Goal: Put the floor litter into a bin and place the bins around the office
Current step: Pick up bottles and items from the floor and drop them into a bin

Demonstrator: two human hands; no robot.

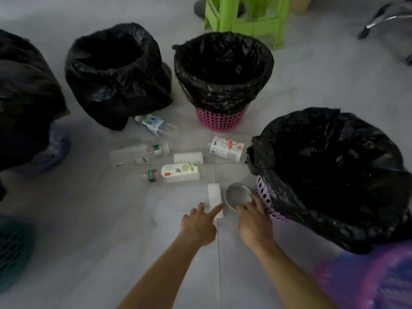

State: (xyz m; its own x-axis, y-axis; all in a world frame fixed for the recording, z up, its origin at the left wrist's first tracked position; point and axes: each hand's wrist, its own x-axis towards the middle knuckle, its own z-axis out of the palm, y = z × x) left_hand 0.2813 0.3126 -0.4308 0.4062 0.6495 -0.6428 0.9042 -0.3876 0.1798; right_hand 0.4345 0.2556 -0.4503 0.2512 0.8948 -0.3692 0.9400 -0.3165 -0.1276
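Litter lies on the grey floor between several bins lined with black bags. My left hand [199, 224] reaches forward, its index finger lying across a white foam block [213, 195]. My right hand [254, 221] pinches the rim of a white paper cup [237, 195] standing beside the lilac bin [265, 197]. Farther out lie a crushed clear bottle [156, 126], a long clear bottle [138, 152], a second white block [188, 157], a flowered carton [226, 148] and a green-labelled bottle [178, 172]. A pink bin [223, 121] stands behind the litter.
A fully bagged bin [116, 70] stands at the back left and a blue-based bin [55, 152] at the far left. A teal basket [13, 246] is at the lower left, a purple bin [379, 275] at the lower right. A green stool [245, 18] and a chair base [383, 16] stand behind.
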